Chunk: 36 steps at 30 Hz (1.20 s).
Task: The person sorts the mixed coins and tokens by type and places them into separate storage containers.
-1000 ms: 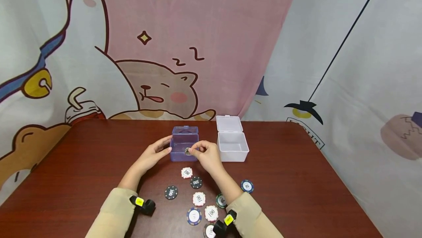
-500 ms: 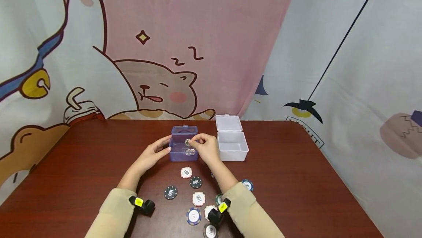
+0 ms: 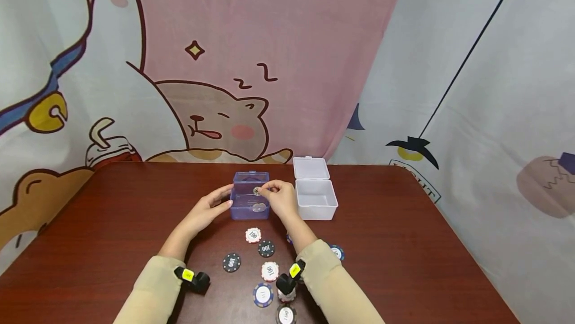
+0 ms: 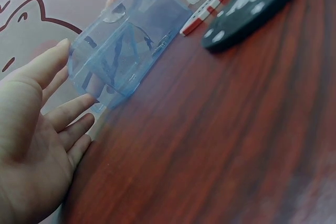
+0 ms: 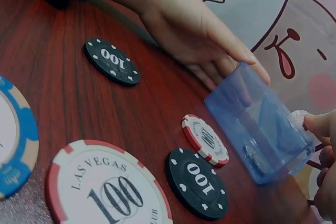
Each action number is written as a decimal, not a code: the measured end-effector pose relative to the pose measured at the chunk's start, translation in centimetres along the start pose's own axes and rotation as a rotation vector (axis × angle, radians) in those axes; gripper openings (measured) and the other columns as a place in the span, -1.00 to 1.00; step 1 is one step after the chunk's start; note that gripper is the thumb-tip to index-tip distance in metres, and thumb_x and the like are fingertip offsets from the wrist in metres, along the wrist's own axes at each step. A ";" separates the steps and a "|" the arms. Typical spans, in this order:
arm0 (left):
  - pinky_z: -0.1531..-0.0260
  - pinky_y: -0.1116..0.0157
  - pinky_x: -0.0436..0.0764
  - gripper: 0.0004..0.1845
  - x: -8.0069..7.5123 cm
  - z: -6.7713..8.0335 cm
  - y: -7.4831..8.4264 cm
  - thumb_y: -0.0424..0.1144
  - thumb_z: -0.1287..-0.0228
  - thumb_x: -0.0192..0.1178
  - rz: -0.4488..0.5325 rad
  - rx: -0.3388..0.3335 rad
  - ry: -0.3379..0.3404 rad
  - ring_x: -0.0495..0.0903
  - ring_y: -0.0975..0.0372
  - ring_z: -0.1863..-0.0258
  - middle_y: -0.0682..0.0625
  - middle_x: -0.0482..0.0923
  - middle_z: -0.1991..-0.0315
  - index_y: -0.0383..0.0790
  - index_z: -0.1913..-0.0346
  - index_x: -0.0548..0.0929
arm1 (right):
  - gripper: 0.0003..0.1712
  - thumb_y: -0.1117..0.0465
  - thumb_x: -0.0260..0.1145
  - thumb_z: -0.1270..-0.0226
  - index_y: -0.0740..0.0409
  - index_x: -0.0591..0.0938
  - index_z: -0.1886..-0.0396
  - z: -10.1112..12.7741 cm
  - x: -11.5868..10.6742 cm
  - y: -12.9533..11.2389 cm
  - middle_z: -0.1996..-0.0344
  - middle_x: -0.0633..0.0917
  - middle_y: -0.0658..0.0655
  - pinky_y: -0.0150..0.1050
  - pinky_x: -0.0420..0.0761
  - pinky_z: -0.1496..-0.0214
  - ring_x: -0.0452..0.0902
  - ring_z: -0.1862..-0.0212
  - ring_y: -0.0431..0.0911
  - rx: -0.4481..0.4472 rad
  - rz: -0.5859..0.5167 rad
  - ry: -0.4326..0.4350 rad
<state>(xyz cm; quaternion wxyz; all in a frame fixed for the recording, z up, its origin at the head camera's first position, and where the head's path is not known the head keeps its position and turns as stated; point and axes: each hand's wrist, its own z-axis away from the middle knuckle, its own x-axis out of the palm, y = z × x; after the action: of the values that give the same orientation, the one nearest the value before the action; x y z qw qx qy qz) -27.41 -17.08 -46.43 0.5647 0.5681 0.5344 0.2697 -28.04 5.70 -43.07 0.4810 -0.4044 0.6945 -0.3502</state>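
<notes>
A clear blue box [image 3: 250, 203] stands open on the table with a pale chip [image 3: 258, 207] lying inside it. My left hand [image 3: 219, 202] rests its straight fingers against the box's left side, as the left wrist view shows with the left hand [image 4: 47, 129] beside the blue box [image 4: 123, 51]. My right hand [image 3: 267, 192] pinches a small pale chip [image 3: 256, 191] over the box's open top. In the right wrist view, my fingertips [image 5: 320, 124] hold that held chip [image 5: 298, 118] at the blue box's [image 5: 262, 129] upper rim.
An open white box [image 3: 316, 205] with its lid [image 3: 311, 167] raised stands right of the blue one. Several poker chips lie in front: a red-white 100 [image 3: 253, 235], black 100s [image 3: 266, 248] [image 3: 231, 262], a blue one [image 3: 262, 294]. A cartoon curtain hangs behind the table.
My right hand has lifted the chip from the box's front face up over its opening, and the forearm has slid forward. A chip now shows inside the box. The left hand has stayed put.
</notes>
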 end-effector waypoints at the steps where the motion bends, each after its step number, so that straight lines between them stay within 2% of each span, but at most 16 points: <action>1: -0.24 -0.15 0.12 -0.42 0.0 0.0 0.1 -0.29 -0.37 0.14 0.000 -0.002 0.002 0.26 -0.13 -0.30 -0.34 0.34 -0.28 -0.34 -0.39 0.28 | -0.84 0.14 0.52 -0.02 0.11 0.74 0.57 -0.1 0.1 0.1 0.77 0.38 -0.11 -0.34 0.20 0.57 0.23 0.60 -0.25 0.002 0.004 0.000; 11: -0.24 -0.19 0.10 -0.43 0.2 -0.1 0.5 -0.34 -0.36 0.13 -0.009 -0.020 -0.002 0.21 -0.20 -0.31 -0.41 0.31 -0.27 -0.42 -0.37 0.27 | -0.84 0.11 0.53 -0.01 0.07 0.75 0.57 -0.5 0.5 0.7 0.75 0.48 -0.15 -0.35 0.25 0.58 0.27 0.61 -0.25 0.039 0.030 0.000; 18: -0.26 -0.14 0.10 -0.42 0.1 0.1 0.3 -0.27 -0.37 0.15 -0.009 -0.020 0.000 0.24 -0.12 -0.31 -0.32 0.34 -0.28 -0.32 -0.39 0.29 | -0.84 0.11 0.53 -0.02 0.07 0.75 0.57 -0.6 0.8 0.9 0.71 0.53 -0.13 -0.33 0.28 0.54 0.31 0.58 -0.24 0.044 0.013 0.014; 24: -0.25 -0.15 0.10 -0.42 0.2 0.1 -0.1 -0.25 -0.36 0.16 0.015 -0.002 -0.004 0.26 -0.11 -0.30 -0.32 0.35 -0.27 -0.32 -0.39 0.30 | -0.87 0.17 0.53 -0.01 0.11 0.75 0.56 -0.4 1.3 1.5 0.67 0.58 -0.11 -0.33 0.31 0.47 0.34 0.53 -0.25 0.031 -0.026 0.048; 32: -0.25 -0.15 0.11 -0.41 0.2 0.0 -0.1 -0.24 -0.36 0.16 0.022 -0.009 -0.007 0.27 -0.12 -0.30 -0.32 0.34 -0.28 -0.31 -0.39 0.29 | -0.88 0.19 0.53 -0.01 0.11 0.75 0.55 -0.3 1.4 1.7 0.77 0.43 -0.11 -0.34 0.24 0.53 0.27 0.58 -0.25 0.037 -0.044 0.074; 36: -0.25 -0.16 0.11 -0.41 0.2 0.0 0.0 -0.24 -0.36 0.16 0.020 -0.008 -0.006 0.27 -0.12 -0.30 -0.32 0.34 -0.28 -0.32 -0.39 0.29 | -0.88 0.20 0.53 0.00 0.13 0.75 0.51 -0.3 1.4 1.8 0.76 0.46 -0.11 -0.35 0.24 0.54 0.26 0.59 -0.26 0.024 -0.059 0.076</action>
<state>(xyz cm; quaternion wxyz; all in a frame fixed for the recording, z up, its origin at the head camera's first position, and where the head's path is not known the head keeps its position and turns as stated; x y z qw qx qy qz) -27.32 -16.94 -46.45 0.5657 0.5721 0.5260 0.2758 -29.06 5.22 -45.06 0.4488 -0.4054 0.6956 -0.3878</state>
